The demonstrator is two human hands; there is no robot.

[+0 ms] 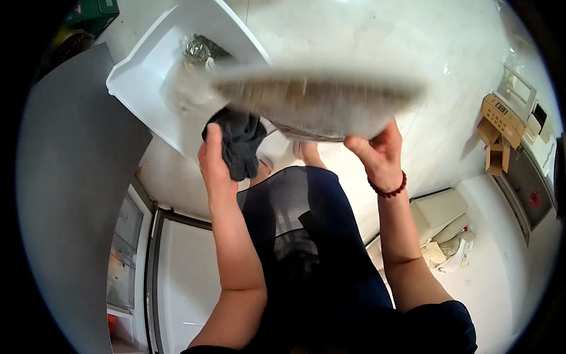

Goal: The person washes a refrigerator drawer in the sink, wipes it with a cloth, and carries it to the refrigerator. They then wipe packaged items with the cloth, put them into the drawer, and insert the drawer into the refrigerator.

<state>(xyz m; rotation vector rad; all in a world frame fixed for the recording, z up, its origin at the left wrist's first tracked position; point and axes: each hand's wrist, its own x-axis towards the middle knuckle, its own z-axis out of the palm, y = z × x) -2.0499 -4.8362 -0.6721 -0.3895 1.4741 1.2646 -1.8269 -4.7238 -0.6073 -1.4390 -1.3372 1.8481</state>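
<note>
My left hand (216,168) is closed on a crumpled dark grey cloth (239,144), with the thumb pointing up and the fingers mostly hidden behind it. A wide, flat bundle (321,106), brownish and seemingly wrapped in clear plastic, is smeared by motion; its kind is unclear. My right hand (382,156), wearing a dark red bead bracelet (389,186) at the wrist, grips the bundle's lower right edge. Behind both hands a white plastic drawer (132,74) sits on the floor. Inside it lies a clear bag of dark greenish stuff (203,50).
An open fridge with a grey door (76,141) and inner compartments (124,253) is at my left. A white panel (186,277) lies close by my left arm. Cardboard boxes (501,121) are at the far right, and a beige seat (439,209) holds bags.
</note>
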